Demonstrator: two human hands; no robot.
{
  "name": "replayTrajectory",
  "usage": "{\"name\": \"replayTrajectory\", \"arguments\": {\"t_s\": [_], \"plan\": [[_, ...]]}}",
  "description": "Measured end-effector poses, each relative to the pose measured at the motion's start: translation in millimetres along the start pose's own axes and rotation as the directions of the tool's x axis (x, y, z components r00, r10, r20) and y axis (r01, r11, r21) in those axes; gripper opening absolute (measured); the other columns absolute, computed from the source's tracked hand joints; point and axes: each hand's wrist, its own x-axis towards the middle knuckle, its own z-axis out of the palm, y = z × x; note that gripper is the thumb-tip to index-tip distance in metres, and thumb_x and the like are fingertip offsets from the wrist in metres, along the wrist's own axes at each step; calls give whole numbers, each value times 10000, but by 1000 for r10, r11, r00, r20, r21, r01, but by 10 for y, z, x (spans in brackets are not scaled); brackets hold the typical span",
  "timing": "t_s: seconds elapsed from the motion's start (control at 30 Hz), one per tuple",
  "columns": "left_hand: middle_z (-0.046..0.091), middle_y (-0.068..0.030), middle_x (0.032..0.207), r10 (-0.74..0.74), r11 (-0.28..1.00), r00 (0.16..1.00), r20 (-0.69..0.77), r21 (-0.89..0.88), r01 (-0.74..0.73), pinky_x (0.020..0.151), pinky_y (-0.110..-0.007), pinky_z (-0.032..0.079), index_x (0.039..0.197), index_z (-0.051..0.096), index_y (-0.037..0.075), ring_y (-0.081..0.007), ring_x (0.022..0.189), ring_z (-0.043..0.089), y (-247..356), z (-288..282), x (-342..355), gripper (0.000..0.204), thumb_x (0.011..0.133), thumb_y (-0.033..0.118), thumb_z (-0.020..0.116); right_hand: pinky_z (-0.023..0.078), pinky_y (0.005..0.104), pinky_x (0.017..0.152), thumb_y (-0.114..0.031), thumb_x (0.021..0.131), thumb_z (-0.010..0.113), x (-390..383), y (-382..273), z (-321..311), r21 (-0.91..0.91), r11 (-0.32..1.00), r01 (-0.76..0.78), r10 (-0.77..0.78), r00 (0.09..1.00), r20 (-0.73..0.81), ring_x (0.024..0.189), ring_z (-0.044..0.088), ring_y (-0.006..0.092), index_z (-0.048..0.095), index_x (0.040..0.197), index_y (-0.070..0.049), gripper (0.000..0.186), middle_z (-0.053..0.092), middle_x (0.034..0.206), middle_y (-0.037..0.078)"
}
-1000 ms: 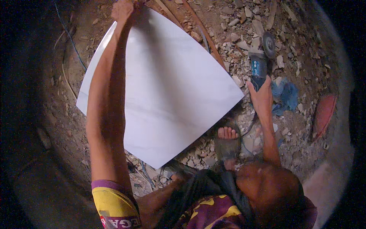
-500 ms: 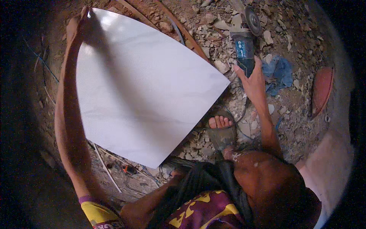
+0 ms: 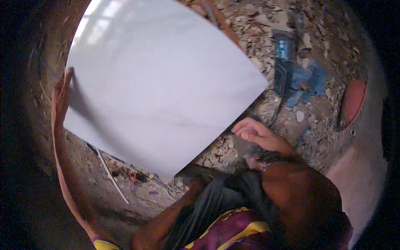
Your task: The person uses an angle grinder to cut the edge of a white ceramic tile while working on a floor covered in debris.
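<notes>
A large white tile (image 3: pixel 166 83) with faint grey veining fills the middle of the view, its glossy far part cut off by the upper border. At its left edge, my left hand (image 3: pixel 62 93) grips the rim, with the fingers along the edge and a shadow falling on the surface. My right hand (image 3: pixel 256 133) is by the near right edge, empty, its fingers loosely bent; whether they touch the tile I cannot tell. Beyond the tile's right corner lies a blue-and-black angle grinder (image 3: pixel 283 62), apart from my hands; its disc is hard to make out.
Broken rubble (image 3: pixel 221 152) covers the ground. A crumpled blue plastic piece (image 3: pixel 308 81) lies right of the grinder, with a red curved piece (image 3: pixel 353 104) farther right. A thin white strip (image 3: pixel 112 177) pokes out below the tile. Brown strips (image 3: pixel 227 31) lie behind it.
My right hand has let go of the angle grinder and come back toward the tile's edge. My left hand has slid from the far corner nearer along the left edge. The tile looks larger and turned.
</notes>
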Motion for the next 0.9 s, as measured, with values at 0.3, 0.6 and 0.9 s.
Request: {"name": "replayTrajectory", "arguments": {"t_s": [0.3, 0.6, 0.9], "plan": [[730, -157, 1479, -136, 989, 991, 17, -63, 137, 1246, -442, 410, 1543, 684, 22, -282, 1418, 616, -13, 30, -98, 874, 1014, 717, 711, 566, 414, 1098, -276, 1201, 590, 355, 161, 599, 359, 883, -301, 180, 925, 333, 1271, 700, 231, 587, 1538, 27, 453, 684, 1461, 139], [697, -160, 1524, -155, 985, 984, -92, -94, 147, 1326, -466, 294, 1531, 687, 12, -292, 1506, 546, -241, 187, -416, 780, 1046, 622, 708, 603, 335, 915, -357, 1137, 714, 33, -485, 438, 316, 944, -96, 124, 990, -69, 1015, 733, 151, 709, 1291, 41, 427, 767, 1140, 74], [478, -216, 1727, -488, 746, 873, 11, -514, 423, 1364, -504, 206, 1657, 514, -38, -357, 1641, 355, 103, -216, -1385, 835, 1103, 570, 656, 558, 311, 950, -324, 1113, 761, -565, -2314, 35, 179, 952, 249, -124, 846, -518, 1054, 667, 113, 683, 1363, 21, 433, 750, 1180, 38]]}}
